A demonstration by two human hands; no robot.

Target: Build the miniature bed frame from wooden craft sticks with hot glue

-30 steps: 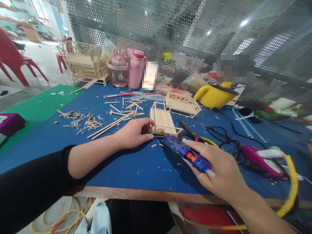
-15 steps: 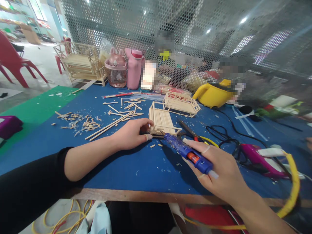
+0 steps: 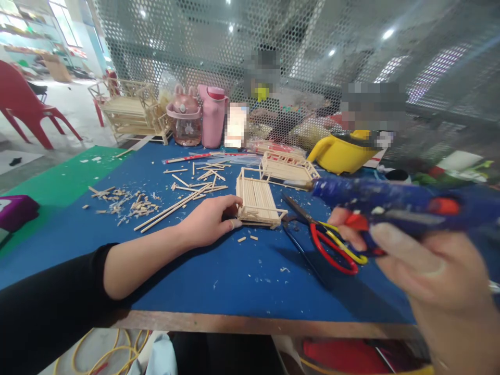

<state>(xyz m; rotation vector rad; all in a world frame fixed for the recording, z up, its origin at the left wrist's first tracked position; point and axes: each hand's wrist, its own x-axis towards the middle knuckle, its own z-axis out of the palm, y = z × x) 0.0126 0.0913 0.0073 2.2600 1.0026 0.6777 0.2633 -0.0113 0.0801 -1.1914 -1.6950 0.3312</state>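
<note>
- Since the earlier frame, the blue glue gun (image 3: 344, 192) has been lifted away from the near edge of the small stick frame (image 3: 255, 195) and swung out to the right, closer to the camera; the left hand (image 3: 209, 221) has been kept in place.
- The glue gun is gripped in the right hand (image 3: 441, 271), with fingers wrapped about its handle. Both are blurred by motion. The nozzle is pointed leftward, seen beyond the frame's right side; its height above the surface cannot be told.
- The near left corner of the small stick frame is held between the thumb and fingertips of the left hand, which is half curled.
- The small stick frame is set on the blue tabletop (image 3: 234, 281), just right of the left hand and well to the left of the right hand, so the left is much the nearer. Its slats are laid side by side, running from near to far with a slight slant; a low rail is raised along the near edge.
- Just behind, a second stick frame (image 3: 287, 171) is placed.
- To the right, red-handled scissors (image 3: 315, 239) are laid, blades pointed away from the person.
- To the left, long sticks (image 3: 156, 215) and short offcuts (image 3: 144, 204) are scattered.
</note>
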